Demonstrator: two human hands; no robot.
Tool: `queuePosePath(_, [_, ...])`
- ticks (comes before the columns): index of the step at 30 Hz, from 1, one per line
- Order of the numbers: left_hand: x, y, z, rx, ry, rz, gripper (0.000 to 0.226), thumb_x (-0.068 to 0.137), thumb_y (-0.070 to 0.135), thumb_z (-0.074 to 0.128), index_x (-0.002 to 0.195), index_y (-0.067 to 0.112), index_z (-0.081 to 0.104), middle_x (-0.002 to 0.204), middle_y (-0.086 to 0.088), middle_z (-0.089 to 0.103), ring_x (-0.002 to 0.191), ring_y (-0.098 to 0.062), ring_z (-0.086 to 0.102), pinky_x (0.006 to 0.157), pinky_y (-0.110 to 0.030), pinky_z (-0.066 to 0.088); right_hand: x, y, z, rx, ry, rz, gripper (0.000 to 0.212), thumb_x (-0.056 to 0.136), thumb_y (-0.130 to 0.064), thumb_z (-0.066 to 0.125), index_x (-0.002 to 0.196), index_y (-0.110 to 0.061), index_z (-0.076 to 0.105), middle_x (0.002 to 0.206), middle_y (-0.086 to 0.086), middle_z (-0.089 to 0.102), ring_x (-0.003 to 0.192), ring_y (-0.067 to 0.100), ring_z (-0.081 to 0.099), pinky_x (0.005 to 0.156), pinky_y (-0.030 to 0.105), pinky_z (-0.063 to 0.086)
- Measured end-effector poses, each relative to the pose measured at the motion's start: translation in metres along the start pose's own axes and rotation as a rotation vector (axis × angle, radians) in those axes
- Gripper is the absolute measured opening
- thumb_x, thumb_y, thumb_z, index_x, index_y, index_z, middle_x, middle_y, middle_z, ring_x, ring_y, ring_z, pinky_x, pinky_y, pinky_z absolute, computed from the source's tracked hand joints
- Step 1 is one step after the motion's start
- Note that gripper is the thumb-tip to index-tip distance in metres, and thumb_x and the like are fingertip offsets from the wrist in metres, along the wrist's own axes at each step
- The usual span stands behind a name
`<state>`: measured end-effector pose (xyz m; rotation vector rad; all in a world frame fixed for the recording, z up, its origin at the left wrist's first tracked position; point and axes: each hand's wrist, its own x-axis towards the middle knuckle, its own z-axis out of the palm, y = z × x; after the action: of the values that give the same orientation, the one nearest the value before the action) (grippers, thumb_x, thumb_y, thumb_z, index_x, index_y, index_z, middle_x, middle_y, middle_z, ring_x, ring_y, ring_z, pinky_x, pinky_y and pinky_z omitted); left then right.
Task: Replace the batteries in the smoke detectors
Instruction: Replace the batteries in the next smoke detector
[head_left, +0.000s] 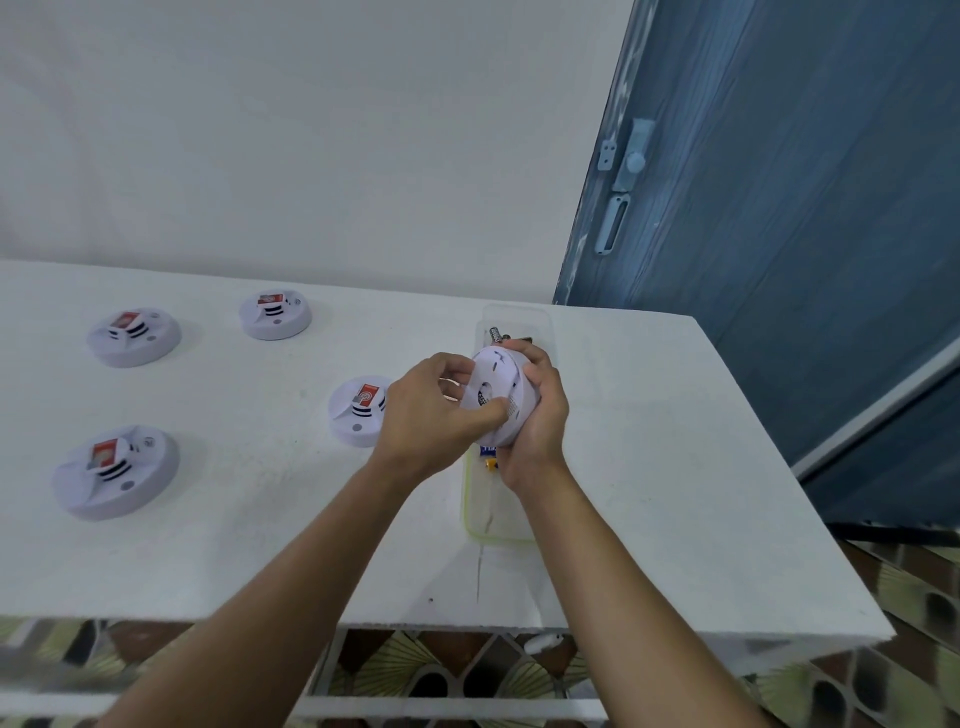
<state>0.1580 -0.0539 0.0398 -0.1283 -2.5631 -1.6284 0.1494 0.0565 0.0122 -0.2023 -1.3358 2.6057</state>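
The detector (500, 397) is held on edge above the tray (500, 527), clear of the tabletop (260, 545). The right hand (541, 421) cups its rim, fingers curled round it. The left hand (426, 410) pinches the back face, thumb pressed on. It looks like a light, stiff, smooth plastic shell, best gripped by the rim and twisted gently, since clips could snap.

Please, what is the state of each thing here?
Held detector: lifted, back facing camera.
Left hand: grips held detector.
Right hand: grips held detector.
Other four detectors: lying flat on table, untouched.
Tray: on table, holds batteries.
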Motion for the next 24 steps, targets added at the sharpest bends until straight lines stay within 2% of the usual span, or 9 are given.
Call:
queuePosePath(2, [-0.002,0.001,-0.004,-0.001,0.003,0.015,0.053,0.058,0.043,0.073,0.106,0.023,0.063,0.093,0.01,0.068,0.08,-0.007,0.065,0.062,-0.02,0.056,0.0,0.0,0.0,-0.004,0.001,0.021,0.029,0.077,-0.03,0.05,0.098,-0.017,0.066,0.103,0.011,0.063,0.091,0.027,0.062,0.071,0.035,0.052])
queuePosePath(5, [-0.001,0.0,-0.014,0.01,0.005,0.016,0.041,0.065,0.033,0.078,0.102,0.024,0.063,0.089,0.011,0.067,0.071,0.001,0.063,0.053,-0.011,0.048,0.003,0.001,-0.002,0.008,0.032,0.032,0.035,0.077,-0.03,0.049,0.104,-0.015,0.065,0.104,0.011,0.065,0.095,0.028,0.063,0.075,0.035,0.051])
queuePosePath(8, [0.001,-0.011,-0.03,0.079,-0.046,-0.057,0.038,0.065,0.036,0.079,0.099,0.025,0.064,0.085,0.014,0.066,0.067,0.007,0.06,0.056,-0.013,0.046,0.005,0.002,-0.005,0.035,0.093,0.033,0.037,0.077,-0.03,0.05,0.106,-0.014,0.067,0.109,0.014,0.066,0.098,0.029,0.063,0.077,0.035,0.051])
queuePosePath(10, [0.001,-0.025,-0.039,0.19,-0.112,-0.095,0.045,0.061,0.043,0.075,0.099,0.022,0.065,0.088,0.013,0.064,0.076,0.002,0.06,0.063,-0.017,0.046,0.007,0.002,-0.01,0.042,0.129,0.015,0.034,0.077,-0.03,0.052,0.102,-0.015,0.069,0.111,0.016,0.066,0.101,0.032,0.062,0.082,0.039,0.049])
queuePosePath(12, [-0.002,-0.043,-0.047,0.326,-0.195,-0.136,0.044,0.065,0.043,0.077,0.1,0.02,0.063,0.093,0.009,0.062,0.085,-0.006,0.058,0.062,-0.016,0.042,0.008,0.002,-0.013,0.044,0.151,0.006,0.035,0.076,-0.03,0.053,0.102,-0.014,0.069,0.111,0.016,0.066,0.102,0.033,0.062,0.085,0.042,0.046])
queuePosePath(15, [-0.01,-0.066,-0.049,0.514,-0.266,-0.144,0.039,0.068,0.042,0.077,0.093,0.019,0.059,0.09,0.003,0.06,0.08,-0.012,0.054,0.059,-0.018,0.038,0.008,0.001,-0.015,0.086,0.158,0.023,0.034,0.075,-0.029,0.054,0.102,-0.013,0.068,0.103,0.011,0.069,0.098,0.032,0.062,0.083,0.04,0.047])
queuePosePath(18, [-0.015,-0.078,-0.042,0.621,-0.286,-0.107,0.043,0.068,0.043,0.076,0.092,0.013,0.056,0.086,0.002,0.052,0.082,-0.016,0.048,0.059,-0.023,0.033,0.007,0.002,-0.015,0.1,0.168,0.048,0.035,0.075,-0.03,0.054,0.103,-0.014,0.068,0.104,0.011,0.07,0.099,0.031,0.063,0.084,0.041,0.047])
queuePosePath(21, [-0.016,-0.085,-0.036,0.7,-0.293,-0.07,0.051,0.069,0.046,0.075,0.101,0.011,0.055,0.095,-0.001,0.05,0.089,-0.02,0.047,0.067,-0.028,0.037,0.005,0.004,-0.014,0.092,0.167,0.078,0.035,0.082,-0.03,0.051,0.108,-0.014,0.068,0.106,0.011,0.069,0.094,0.03,0.064,0.075,0.037,0.049])
queuePosePath(24, [-0.014,-0.088,-0.035,0.734,-0.303,-0.059,0.057,0.07,0.049,0.075,0.107,0.01,0.056,0.102,-0.003,0.051,0.094,-0.022,0.048,0.074,-0.031,0.043,0.003,0.002,-0.016,0.101,0.15,0.124,0.031,0.091,-0.025,0.043,0.102,-0.019,0.071,0.1,0.008,0.069,0.086,0.027,0.064,0.068,0.033,0.047])
